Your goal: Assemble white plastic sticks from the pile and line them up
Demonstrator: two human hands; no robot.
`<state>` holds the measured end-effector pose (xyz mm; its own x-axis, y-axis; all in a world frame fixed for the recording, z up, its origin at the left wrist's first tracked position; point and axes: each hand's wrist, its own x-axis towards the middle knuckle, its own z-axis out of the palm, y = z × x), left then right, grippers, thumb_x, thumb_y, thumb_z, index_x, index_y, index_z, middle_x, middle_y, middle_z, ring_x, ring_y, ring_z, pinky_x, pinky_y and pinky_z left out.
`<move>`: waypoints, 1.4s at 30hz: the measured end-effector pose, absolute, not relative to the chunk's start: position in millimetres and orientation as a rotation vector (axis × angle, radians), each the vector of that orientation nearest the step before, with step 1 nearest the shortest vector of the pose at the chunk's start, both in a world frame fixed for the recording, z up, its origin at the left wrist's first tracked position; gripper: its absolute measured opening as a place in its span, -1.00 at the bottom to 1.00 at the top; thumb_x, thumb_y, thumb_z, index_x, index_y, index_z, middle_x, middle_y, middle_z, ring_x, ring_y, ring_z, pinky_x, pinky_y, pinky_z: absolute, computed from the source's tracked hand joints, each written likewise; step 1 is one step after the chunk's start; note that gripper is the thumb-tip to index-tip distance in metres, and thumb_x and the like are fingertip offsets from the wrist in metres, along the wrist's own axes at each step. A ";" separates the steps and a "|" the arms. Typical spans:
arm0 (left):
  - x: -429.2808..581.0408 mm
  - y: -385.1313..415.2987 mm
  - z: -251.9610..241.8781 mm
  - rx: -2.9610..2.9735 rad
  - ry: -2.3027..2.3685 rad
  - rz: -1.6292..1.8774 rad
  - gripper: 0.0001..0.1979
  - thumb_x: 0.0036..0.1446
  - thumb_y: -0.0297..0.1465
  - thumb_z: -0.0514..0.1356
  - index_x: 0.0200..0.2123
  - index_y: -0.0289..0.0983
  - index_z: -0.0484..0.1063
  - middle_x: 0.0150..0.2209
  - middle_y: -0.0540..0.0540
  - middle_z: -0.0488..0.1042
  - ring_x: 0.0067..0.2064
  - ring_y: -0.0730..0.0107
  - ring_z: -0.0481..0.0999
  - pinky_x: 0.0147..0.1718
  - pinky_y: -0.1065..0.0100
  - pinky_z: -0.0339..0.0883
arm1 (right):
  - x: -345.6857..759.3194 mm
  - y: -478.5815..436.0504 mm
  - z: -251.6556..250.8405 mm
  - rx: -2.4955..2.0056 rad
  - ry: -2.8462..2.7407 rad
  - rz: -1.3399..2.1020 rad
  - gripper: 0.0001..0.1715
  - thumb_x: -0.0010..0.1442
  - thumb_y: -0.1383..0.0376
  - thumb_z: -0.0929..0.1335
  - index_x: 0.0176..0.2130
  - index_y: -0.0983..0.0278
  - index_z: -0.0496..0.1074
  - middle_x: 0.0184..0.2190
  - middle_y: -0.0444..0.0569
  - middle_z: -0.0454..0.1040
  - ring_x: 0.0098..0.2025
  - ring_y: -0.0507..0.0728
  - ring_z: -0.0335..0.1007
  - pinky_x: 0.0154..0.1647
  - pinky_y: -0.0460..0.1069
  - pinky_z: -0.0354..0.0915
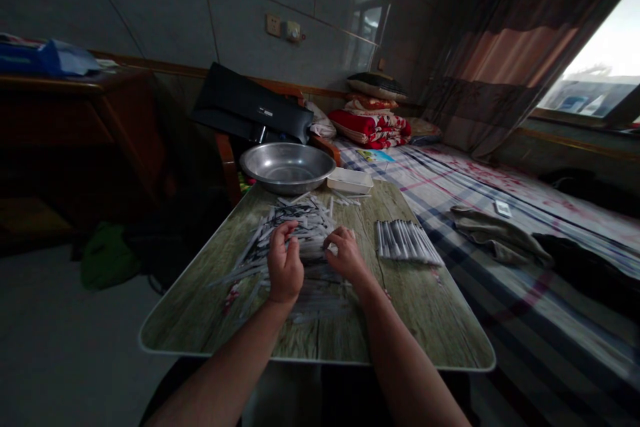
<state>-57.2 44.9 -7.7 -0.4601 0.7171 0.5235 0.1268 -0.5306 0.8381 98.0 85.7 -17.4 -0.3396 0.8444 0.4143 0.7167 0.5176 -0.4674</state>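
A loose pile of slim white and clear pen parts (265, 240), several with dark pieces among them, spreads over the small wood-patterned table (190, 313). My left hand (286, 270) is over the near side of the pile, its fingers loosely curled and a gap between thumb and index finger; nothing shows in that gap. Just right of it, my right hand (346, 255) bends its fingers and thumb together at the pile's right edge; what they pinch is too small and dim to name. To the right lies a neat row of pens (407, 242), side by side with dark ends away from me.
A wide metal basin (287, 170) and a white plastic tray (350, 180) stand along the table's far edge. Behind is a chair with a black bag (255, 110). A bed with a plaid sheet (425, 173) adjoins on the right; a wooden desk (65, 107) is left.
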 end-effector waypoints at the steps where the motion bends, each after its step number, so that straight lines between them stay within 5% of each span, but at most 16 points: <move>1: -57.5 45.2 -7.9 1.329 1.226 2.047 -0.74 0.21 -0.33 0.08 -0.04 -0.22 0.37 -0.04 -0.16 0.42 0.03 0.21 0.39 0.09 0.18 0.18 | 97.5 85.3 -17.3 -1.253 -2.160 0.265 -0.81 0.02 0.43 0.34 -0.32 0.25 0.51 -0.26 -0.01 0.37 -0.11 0.16 0.25 0.01 0.04 0.10; 25: -59.0 45.4 -12.5 1.364 1.275 2.016 -0.73 0.21 -0.35 0.05 -0.04 -0.22 0.37 -0.04 -0.17 0.41 0.03 0.20 0.39 0.09 0.16 0.18 | 86.1 85.5 -14.9 -1.599 -2.268 0.163 -0.77 0.16 0.25 0.35 -0.16 0.20 0.50 -0.10 0.04 0.36 -0.01 0.21 0.16 0.00 0.07 0.06; 37: -58.2 43.9 -10.2 1.345 1.248 2.005 -0.75 0.18 -0.34 0.09 -0.07 -0.21 0.39 -0.05 -0.16 0.42 0.02 0.20 0.39 0.07 0.15 0.20 | 83.3 86.4 -16.3 -1.575 -2.309 0.195 -0.82 0.11 0.29 0.35 -0.24 0.22 0.50 -0.14 0.09 0.40 -0.07 0.26 0.20 -0.10 0.09 0.12; 42: -58.2 41.9 -6.9 1.304 1.300 1.997 -0.75 0.16 -0.33 0.14 -0.08 -0.22 0.36 -0.13 -0.12 0.39 -0.10 0.29 0.40 -0.05 0.24 0.27 | 94.0 93.6 -15.5 -1.351 -2.047 0.466 -0.88 0.12 0.35 0.30 -0.29 0.28 0.43 -0.33 -0.03 0.44 -0.24 0.12 0.28 -0.18 -0.01 0.16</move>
<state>-58.2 41.9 -6.9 -0.4703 0.7425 0.4770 0.1355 -0.4733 0.8704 94.0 93.6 -15.5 -0.2720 0.9105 0.3114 0.6860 0.4104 -0.6008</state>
